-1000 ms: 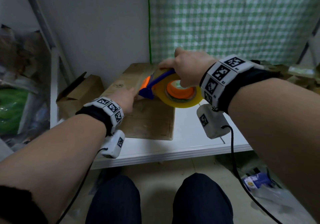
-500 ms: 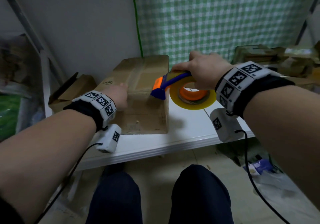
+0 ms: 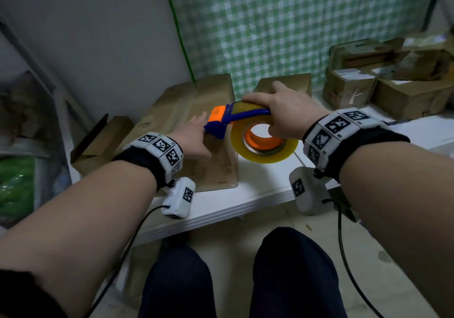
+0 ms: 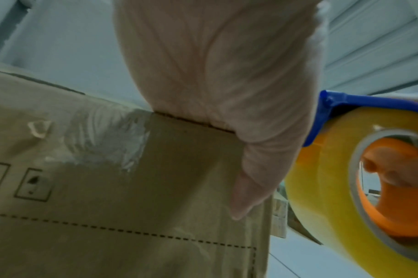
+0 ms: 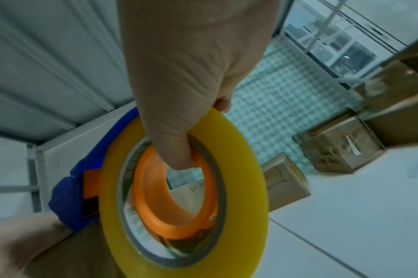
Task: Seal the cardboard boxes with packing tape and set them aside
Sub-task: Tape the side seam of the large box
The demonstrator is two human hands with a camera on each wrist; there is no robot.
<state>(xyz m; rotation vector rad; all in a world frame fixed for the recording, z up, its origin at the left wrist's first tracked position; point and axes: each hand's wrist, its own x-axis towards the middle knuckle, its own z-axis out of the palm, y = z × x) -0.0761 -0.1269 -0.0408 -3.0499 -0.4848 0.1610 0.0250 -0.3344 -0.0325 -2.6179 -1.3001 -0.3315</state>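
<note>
Our right hand [image 3: 282, 113] grips the tape dispenser [image 3: 235, 118]: the fingers lie over the blue frame and the thumb hooks into the orange core, as the right wrist view shows [image 5: 179, 150]. The yellow tape roll [image 3: 264, 143] hangs just off the near right corner of the cardboard box [image 3: 211, 167], with the orange-and-blue cutter end pointing left over the box top. We cannot tell whether a strip of tape runs from the roll to the cardboard at this instant.

Our left hand [image 3: 194, 138] lies on the box top with fingers fairly straight, pressing down near the front edge; in the left wrist view the palm [image 4: 215, 75] sits over that edge and the thumb [image 4: 248, 188] reaches down the front face. Beside it on that face there is a wrinkled patch of clear tape [image 4: 108, 139].

The box stands on the white tabletop [image 3: 258, 190], towards its near edge, against the grey wall. A smaller box [image 3: 282, 81] sits behind our right hand, and several taped boxes [image 3: 393, 91] are piled at the far right of the tabletop. An open box [image 3: 103, 143] sits lower on the left.

We judge the sealing step to be under way on this box, one band being on its front already. The next move calls for setting the cutter end on the cardboard, pulling the tape flat along the seam while the left hand steadies the box, then tearing it off cleanly.
</note>
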